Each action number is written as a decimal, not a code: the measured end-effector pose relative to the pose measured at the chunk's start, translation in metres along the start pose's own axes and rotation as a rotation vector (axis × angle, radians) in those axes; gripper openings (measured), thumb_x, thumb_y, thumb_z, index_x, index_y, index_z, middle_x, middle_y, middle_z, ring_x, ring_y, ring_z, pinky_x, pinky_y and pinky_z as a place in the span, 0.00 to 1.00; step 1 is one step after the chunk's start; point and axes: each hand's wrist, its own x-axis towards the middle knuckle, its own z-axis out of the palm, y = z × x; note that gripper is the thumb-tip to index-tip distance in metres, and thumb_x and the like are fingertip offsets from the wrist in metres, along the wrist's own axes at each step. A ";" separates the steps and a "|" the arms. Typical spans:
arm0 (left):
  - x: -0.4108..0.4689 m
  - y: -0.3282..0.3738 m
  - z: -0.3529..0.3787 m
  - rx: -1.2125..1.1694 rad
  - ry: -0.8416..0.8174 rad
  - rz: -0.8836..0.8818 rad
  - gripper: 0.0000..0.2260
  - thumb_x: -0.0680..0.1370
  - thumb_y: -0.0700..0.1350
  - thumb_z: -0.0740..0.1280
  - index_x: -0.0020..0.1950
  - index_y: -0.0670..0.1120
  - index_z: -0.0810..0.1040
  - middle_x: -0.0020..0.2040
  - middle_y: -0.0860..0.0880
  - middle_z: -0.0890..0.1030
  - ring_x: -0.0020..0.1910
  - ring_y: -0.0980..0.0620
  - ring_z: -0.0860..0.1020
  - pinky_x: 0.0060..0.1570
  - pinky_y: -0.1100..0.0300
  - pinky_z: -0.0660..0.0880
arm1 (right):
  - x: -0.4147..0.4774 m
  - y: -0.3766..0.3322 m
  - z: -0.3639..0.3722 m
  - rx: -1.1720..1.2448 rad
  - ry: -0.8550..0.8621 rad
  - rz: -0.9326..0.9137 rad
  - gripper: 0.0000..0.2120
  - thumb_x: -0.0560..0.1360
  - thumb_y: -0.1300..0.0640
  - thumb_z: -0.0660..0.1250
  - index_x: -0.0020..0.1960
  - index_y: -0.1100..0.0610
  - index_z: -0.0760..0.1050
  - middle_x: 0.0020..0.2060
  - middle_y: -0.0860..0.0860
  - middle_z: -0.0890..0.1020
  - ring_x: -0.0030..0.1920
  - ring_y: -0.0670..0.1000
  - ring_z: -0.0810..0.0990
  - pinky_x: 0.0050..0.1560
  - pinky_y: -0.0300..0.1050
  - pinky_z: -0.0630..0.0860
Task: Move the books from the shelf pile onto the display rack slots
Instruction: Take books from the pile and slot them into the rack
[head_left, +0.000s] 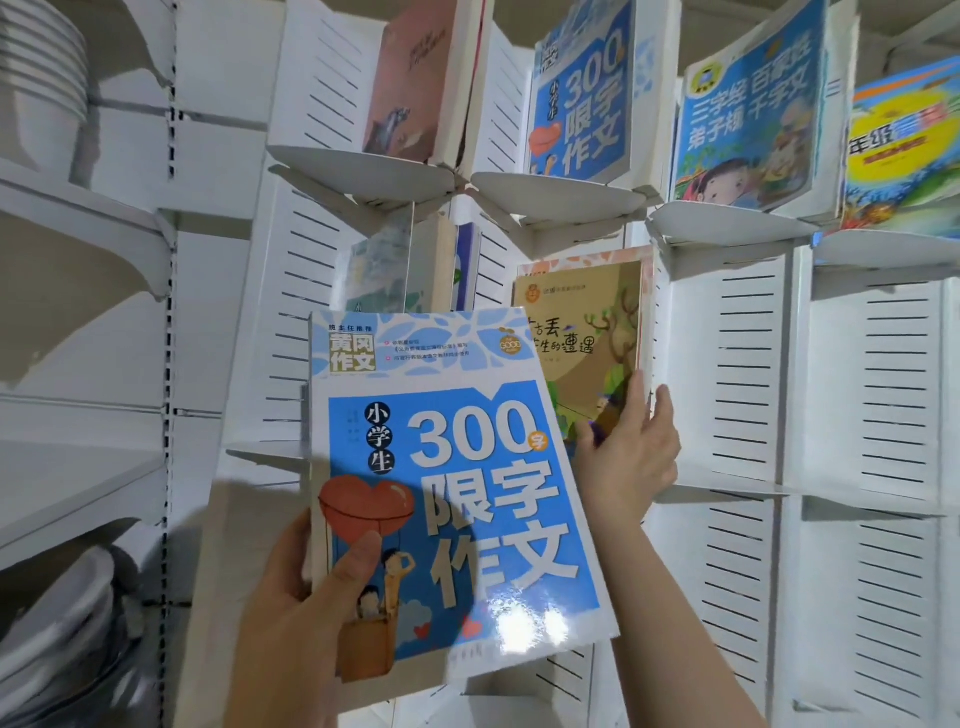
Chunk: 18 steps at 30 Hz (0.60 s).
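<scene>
- We see the left hand (301, 613) low and near us, gripping the blue book (452, 493) at its lower left corner. The thumb is pressed on the cover and the other fingers are hidden behind it.
- The blue book is held in the air in front of the rack (737, 364), in no slot. Its cover faces us with the spine on the left and the title reading upright. Its long axis runs close to vertical, with the top leaning a little left.
- The right hand (628, 457) reaches up past the blue book's right edge to the tan book (587, 332). The thumb lies on the cover near the lower right corner and the fingers rise behind the right edge, so the hand pinches that edge.
- The tan book stands in a middle slot of the rack, farther off than the blue book. Its cover is toward us and its long axis is upright. The blue book hides its lower left part.
- In the next slot to the left we make out more books (415, 270) standing upright.
- Along the top row stand a pink book (410, 78), an upper blue book (582, 88), a children's book (748, 104) and a yellow book (904, 145), each upright with its cover outward.
- At far left a shelf (78, 197) carries stacked bowls (41, 62) above and plates (57, 639) below.
</scene>
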 end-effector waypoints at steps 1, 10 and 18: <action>0.001 0.001 0.000 0.006 -0.005 -0.002 0.14 0.74 0.40 0.65 0.57 0.53 0.73 0.40 0.50 0.82 0.27 0.54 0.81 0.20 0.61 0.76 | -0.001 0.002 -0.001 -0.062 -0.028 -0.021 0.35 0.76 0.52 0.66 0.77 0.47 0.51 0.76 0.52 0.54 0.73 0.58 0.57 0.67 0.61 0.60; 0.002 -0.010 0.010 0.000 -0.120 -0.045 0.11 0.70 0.41 0.68 0.49 0.55 0.77 0.33 0.51 0.84 0.27 0.51 0.82 0.21 0.59 0.76 | -0.011 0.000 -0.084 0.708 -0.249 0.205 0.09 0.80 0.46 0.57 0.54 0.44 0.75 0.57 0.47 0.79 0.62 0.52 0.75 0.58 0.48 0.74; -0.024 -0.024 0.057 0.005 -0.147 -0.048 0.13 0.67 0.43 0.70 0.50 0.55 0.78 0.36 0.51 0.85 0.30 0.51 0.83 0.23 0.58 0.77 | -0.045 0.038 -0.133 0.900 -0.802 0.304 0.26 0.62 0.52 0.78 0.57 0.53 0.75 0.50 0.52 0.85 0.44 0.57 0.85 0.45 0.54 0.82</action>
